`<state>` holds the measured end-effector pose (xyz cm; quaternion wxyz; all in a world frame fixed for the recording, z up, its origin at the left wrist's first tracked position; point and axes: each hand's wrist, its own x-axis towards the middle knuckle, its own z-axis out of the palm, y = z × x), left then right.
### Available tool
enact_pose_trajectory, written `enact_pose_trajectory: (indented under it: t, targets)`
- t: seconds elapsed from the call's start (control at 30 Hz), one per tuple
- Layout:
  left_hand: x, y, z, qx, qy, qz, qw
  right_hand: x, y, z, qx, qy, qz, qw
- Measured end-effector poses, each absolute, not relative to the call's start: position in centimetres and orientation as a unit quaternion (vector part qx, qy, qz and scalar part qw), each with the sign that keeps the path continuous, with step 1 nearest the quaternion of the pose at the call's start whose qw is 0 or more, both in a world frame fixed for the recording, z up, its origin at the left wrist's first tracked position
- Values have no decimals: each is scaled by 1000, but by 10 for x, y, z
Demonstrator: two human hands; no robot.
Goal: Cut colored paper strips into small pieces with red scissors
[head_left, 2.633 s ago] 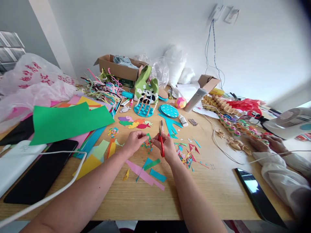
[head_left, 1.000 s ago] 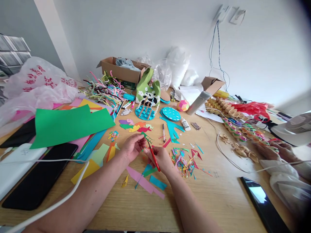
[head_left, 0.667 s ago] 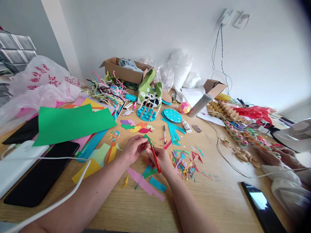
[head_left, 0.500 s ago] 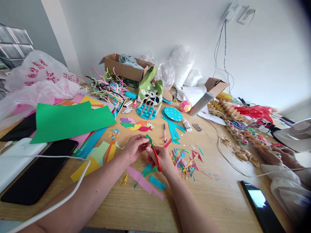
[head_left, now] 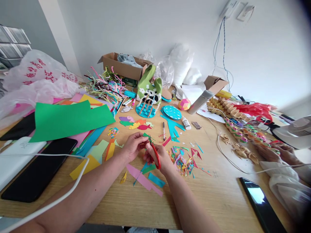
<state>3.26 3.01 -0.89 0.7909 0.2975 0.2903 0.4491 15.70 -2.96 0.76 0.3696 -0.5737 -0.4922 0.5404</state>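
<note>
Red-handled scissors (head_left: 157,158) sit in my right hand (head_left: 160,158), its fingers closed round the handles. Their blades point up and left, against a small piece of green paper (head_left: 146,135). My left hand (head_left: 134,146) pinches that green piece just left of the blades; part of it is hidden by the fingers. Beyond the hands lie several coloured paper fish (head_left: 136,124). Under my wrists are a pink paper strip (head_left: 141,177) and a blue paper piece (head_left: 156,179). A heap of coloured paper scraps (head_left: 182,161) lies right of my right hand.
Green sheets (head_left: 65,118) cover a paper stack at left, near a black phone (head_left: 36,171) and a white cable (head_left: 82,176). A pen (head_left: 163,131), glue bottle (head_left: 186,123) and grey flask (head_left: 200,102) stand or lie beyond. Another person's hands (head_left: 274,153) work at right, near a phone (head_left: 261,204).
The scissors' handles have opened wider in my right hand, and the blades are now apart at the green paper. My left hand keeps its pinch. The view has shifted slightly.
</note>
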Motion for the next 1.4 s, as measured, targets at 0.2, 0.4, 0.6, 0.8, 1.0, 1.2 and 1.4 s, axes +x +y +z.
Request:
enact_pose_trajectory:
  t: [0.2, 0.4, 0.6, 0.8, 1.0, 1.2, 1.4]
  targets:
    - [35, 26, -8, 283, 289, 453, 795, 158, -29, 6, -574, -491, 535, 378]
    - [38, 23, -6, 267, 284, 464, 796, 157, -29, 7, -586, -486, 530, 374]
    - [38, 23, -6, 263, 281, 465, 797, 159, -28, 4, -587, -485, 533, 369]
    - [37, 24, -6, 283, 294, 464, 786, 159, -28, 3, -583, -489, 538, 364]
    - [37, 24, -9, 298, 294, 464, 781, 159, -28, 4, -587, -486, 534, 364]
    - [38, 23, -7, 297, 295, 466, 779, 160, -29, 4, -581, -492, 534, 367]
    - [38, 22, -7, 288, 292, 463, 786, 159, -28, 6, -583, -489, 533, 369]
